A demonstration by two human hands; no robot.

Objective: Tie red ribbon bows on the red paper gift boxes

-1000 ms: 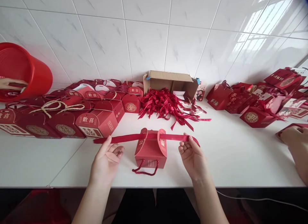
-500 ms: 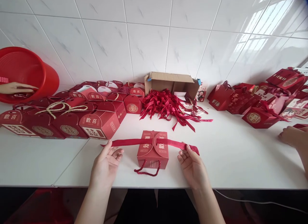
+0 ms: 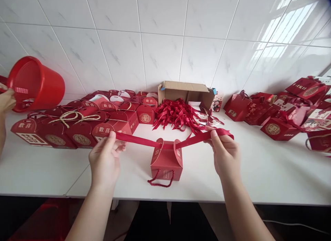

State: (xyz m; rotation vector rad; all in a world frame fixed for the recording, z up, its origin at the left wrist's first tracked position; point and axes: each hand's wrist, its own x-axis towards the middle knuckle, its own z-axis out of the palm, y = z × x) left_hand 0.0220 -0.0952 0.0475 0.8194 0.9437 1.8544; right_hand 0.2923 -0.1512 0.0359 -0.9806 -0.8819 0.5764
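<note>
A small red gift box (image 3: 167,163) stands upright on the white table in front of me, its two curved top flaps raised and apart. A red ribbon (image 3: 138,140) runs through the flaps and stretches out to both sides. My left hand (image 3: 106,158) pinches one end of it, up and left of the box. Higher on the right, my right hand (image 3: 226,153) pinches the other end, with a short tail hanging past the fingers. A twisted red cord handle (image 3: 161,183) droops from the front of the box onto the table.
Rows of red gift boxes (image 3: 82,139) stand at the left. A heap of red ribbons (image 3: 177,113) spills from an open cardboard box (image 3: 186,85) by the tiled wall. More tied boxes (image 3: 278,127) crowd the right. Another person's hand (image 3: 7,99) is at a red bucket (image 3: 51,84).
Both my hands have risen and moved apart, pulling the ribbon up and outward. The flaps have lifted open. The other person's hand at the bucket has shifted left; the hand at right is gone.
</note>
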